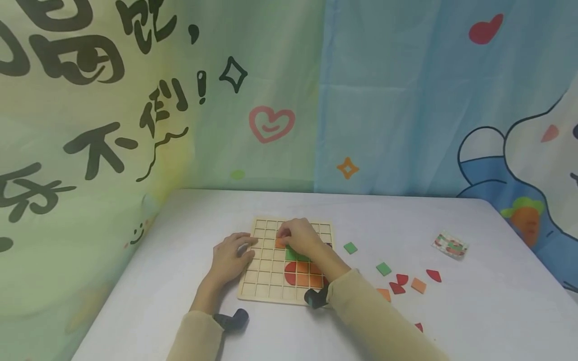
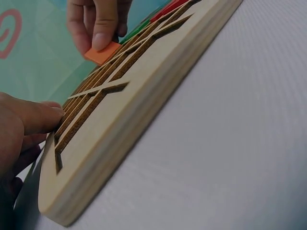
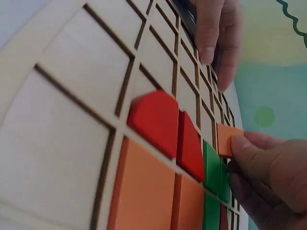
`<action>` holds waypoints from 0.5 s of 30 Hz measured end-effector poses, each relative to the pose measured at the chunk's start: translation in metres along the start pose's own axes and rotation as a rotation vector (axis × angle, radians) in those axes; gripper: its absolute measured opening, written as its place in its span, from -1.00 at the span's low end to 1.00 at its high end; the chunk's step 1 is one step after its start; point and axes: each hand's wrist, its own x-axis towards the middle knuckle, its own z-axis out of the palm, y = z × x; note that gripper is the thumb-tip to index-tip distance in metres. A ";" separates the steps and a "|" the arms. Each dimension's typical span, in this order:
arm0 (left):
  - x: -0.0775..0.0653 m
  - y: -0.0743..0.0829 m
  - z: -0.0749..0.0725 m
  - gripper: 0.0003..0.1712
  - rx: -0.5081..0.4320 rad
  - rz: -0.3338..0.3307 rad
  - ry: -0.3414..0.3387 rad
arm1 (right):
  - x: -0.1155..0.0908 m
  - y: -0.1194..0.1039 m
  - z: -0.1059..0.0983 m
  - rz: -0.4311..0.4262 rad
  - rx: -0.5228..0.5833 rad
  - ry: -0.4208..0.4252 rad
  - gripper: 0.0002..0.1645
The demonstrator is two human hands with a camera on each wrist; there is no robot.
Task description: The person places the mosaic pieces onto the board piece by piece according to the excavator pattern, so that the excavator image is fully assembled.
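Note:
A wooden grid board (image 1: 266, 260) lies on the table, its squares partly filled with coloured tiles. My right hand (image 1: 300, 236) pinches an orange square tile (image 2: 103, 53) between thumb and fingers, over a cell just beyond the green tiles (image 3: 212, 165). Nearer me on the board sit red rounded tiles (image 3: 156, 122) and orange square tiles (image 3: 144, 184). At the board's left edge rests my left hand (image 1: 230, 258), its fingertips on the rim. The right forearm hides part of the board's right side.
Loose pieces lie right of the board: green squares (image 1: 384, 269), red curved pieces (image 1: 434, 276) and an orange square (image 1: 418, 286). Farther right is a small printed packet (image 1: 450, 245). A printed curtain (image 1: 384, 100) hangs behind the white table (image 1: 496, 311).

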 end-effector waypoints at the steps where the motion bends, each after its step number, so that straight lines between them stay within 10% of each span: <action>1: 0.000 0.000 0.000 -0.66 0.000 0.007 0.001 | 0.000 -0.001 0.000 0.005 -0.011 0.001 -0.95; 15: 0.000 0.000 0.002 -0.65 0.001 0.002 0.006 | 0.000 -0.010 0.004 0.046 -0.088 0.016 -0.86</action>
